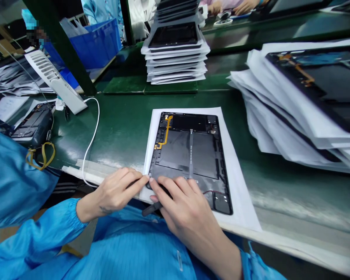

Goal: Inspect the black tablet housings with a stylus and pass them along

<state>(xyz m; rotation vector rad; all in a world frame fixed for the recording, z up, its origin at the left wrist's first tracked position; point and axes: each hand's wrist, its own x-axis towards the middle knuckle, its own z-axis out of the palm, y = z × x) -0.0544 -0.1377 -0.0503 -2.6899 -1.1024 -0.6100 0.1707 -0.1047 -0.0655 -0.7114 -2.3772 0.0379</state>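
A black tablet housing (177, 155) lies face up on a white sheet (239, 186) at the bench's front edge. An orange flex cable (167, 134) runs down its upper left side, and a grey ribbon cable (191, 155) crosses its middle. My left hand (113, 192) is closed, its fingertips pressed together at the housing's lower left edge; whatever they pinch is too small to make out. My right hand (183, 202) rests over the lower part of the housing, fingers curled around a slim black hand tool (152, 209). Its index fingertip nearly meets the left fingertips. The tool's working end is hidden.
Stacked housings with white sheets (177, 64) stand behind, and another stack (280, 112) is at the right. A white fan (55, 79) with a white cable (97, 116) stands left. Beside me is a co-worker's blue sleeve (14, 179). A blue crate (96, 42) sits farther back.
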